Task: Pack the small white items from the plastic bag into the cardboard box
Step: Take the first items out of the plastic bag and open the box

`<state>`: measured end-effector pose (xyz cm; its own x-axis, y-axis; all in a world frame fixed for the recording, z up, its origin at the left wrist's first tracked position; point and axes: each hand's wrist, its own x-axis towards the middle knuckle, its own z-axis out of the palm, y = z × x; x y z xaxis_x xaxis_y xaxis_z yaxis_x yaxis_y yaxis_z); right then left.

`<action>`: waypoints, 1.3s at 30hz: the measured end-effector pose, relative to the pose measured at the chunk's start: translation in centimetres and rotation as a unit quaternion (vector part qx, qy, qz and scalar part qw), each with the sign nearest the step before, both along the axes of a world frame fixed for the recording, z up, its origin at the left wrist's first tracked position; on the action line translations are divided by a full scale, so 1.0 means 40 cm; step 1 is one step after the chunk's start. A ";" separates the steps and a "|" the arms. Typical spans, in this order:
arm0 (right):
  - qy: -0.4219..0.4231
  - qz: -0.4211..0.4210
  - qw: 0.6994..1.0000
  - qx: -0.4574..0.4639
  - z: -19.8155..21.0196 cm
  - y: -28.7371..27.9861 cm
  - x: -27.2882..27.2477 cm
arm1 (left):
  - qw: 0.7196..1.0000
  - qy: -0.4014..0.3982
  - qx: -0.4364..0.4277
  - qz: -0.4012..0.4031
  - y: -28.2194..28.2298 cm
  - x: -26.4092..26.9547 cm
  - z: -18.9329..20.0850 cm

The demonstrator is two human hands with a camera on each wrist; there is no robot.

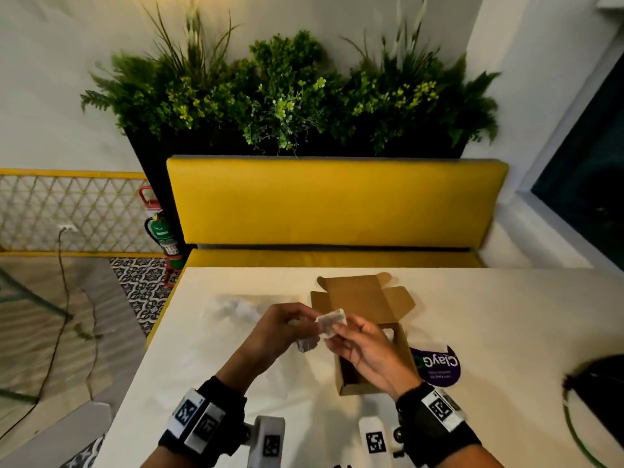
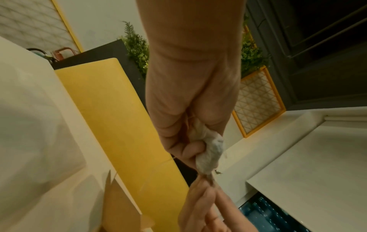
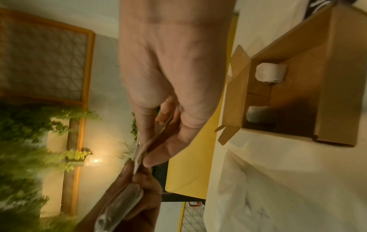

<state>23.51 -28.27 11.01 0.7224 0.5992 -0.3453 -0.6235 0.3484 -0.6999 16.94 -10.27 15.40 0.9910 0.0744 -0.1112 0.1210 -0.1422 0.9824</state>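
crumpled clear plastic bag (image 1: 329, 324) held above the white table (image 1: 202, 366), long axis running hand to hand | left hand (image 1: 275, 332) grips one end, right hand (image 1: 363, 351) pinches the other | one open brown cardboard box (image 1: 368, 332) beside them, two small white items (image 3: 271, 74) inside

A small crumpled clear plastic bag (image 1: 329, 324) is held up between the two hands, the left hand (image 1: 280, 329) gripping its bunched lower part and the right hand (image 1: 364, 349) pinching its upper edge. White material shows inside the bag. The cardboard box (image 1: 371, 383) sits on the counter directly under the right hand, its lid flaps folded open away from the hands. Two small white items (image 3: 271, 74) lie inside the box against its far wall, near each other.
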 end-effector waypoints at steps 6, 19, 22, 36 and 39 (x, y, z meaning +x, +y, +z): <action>0.016 0.008 1.000 0.022 -0.029 -0.054 0.024 | 0.990 -0.024 0.136 -0.011 -0.040 0.081 0.040; -0.190 -0.024 0.976 -0.106 -0.040 -0.103 0.074 | 0.941 0.009 0.289 -0.174 -0.067 0.197 0.061; -0.178 -0.062 0.978 -0.094 -0.049 -0.116 0.085 | 0.971 0.034 0.199 -0.131 -0.066 0.199 0.037; -0.399 -0.017 0.868 -0.293 -0.044 -0.169 0.138 | 0.911 -0.001 0.383 -0.155 -0.112 0.228 -0.012; -0.410 0.009 0.854 -0.320 -0.047 -0.170 0.147 | 0.914 0.007 0.379 -0.146 -0.116 0.236 -0.037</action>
